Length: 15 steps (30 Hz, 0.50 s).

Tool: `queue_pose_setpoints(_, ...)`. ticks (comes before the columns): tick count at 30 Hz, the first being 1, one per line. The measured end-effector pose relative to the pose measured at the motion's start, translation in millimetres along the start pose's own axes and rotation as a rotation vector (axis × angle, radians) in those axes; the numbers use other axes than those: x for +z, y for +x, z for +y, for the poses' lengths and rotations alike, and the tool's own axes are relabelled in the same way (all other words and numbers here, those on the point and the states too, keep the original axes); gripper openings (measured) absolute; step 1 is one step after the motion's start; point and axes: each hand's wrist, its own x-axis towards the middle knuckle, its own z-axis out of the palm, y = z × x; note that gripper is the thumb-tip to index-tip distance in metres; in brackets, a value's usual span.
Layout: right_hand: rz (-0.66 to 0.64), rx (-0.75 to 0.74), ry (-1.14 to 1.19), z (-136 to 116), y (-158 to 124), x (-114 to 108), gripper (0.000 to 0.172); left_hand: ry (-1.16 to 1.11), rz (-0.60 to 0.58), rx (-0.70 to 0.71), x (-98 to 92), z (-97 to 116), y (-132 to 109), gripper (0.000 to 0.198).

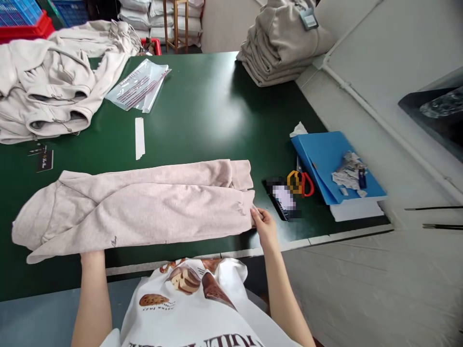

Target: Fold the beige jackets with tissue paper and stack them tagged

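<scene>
A pale pinkish-beige hoodie (152, 207) lies folded into a long strip on the green table, its hood end at the left and ribbed bands at the right. My right hand (263, 225) pinches the lower right corner, at the ribbed edge, between thumb and fingers. Under the near left part of the hoodie reaches my left hand (92, 258); only its wrist side shows and the fingers are hidden by the fabric. Small dark lettering marks the near edge. Just right of my right hand lies a phone (284, 198), beside scissors (301, 183) with orange and red handles.
Loose beige garments (54, 91) heap at the back left, near a clear printed plastic bag (139, 86), a white strip (139, 138) and a black tag (45, 160). Folded garments (278, 43) stack at the back right. A blue folder (321, 159) lies by the right edge.
</scene>
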Motion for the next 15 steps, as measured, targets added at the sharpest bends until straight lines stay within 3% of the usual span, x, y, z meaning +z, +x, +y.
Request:
queue_pose_setpoints(4,0.042,0.033,0.024,5,0,3,0.071,-0.140,-0.032,-0.015,-3.8,13,-8,0.059)
queue_pose_setpoints(8,-0.013,0.076,-0.077,8,-4,-14,0.072,-0.131,0.055,-0.076,-17.5,18,-19,0.056)
queue_pose_setpoints(11,-0.059,-0.002,-0.301,12,0,-22,0.075,-0.114,0.379,-0.223,-38.6,14,-28,0.046)
queue_pose_setpoints(13,-0.074,-0.023,-0.325,10,11,-23,0.080,-0.120,0.688,-0.263,-55.7,9,-36,0.038)
queue_pose_setpoints(15,-0.101,-0.005,-0.298,0,30,-16,0.085,-0.130,0.910,-0.268,-70.9,5,-43,0.032)
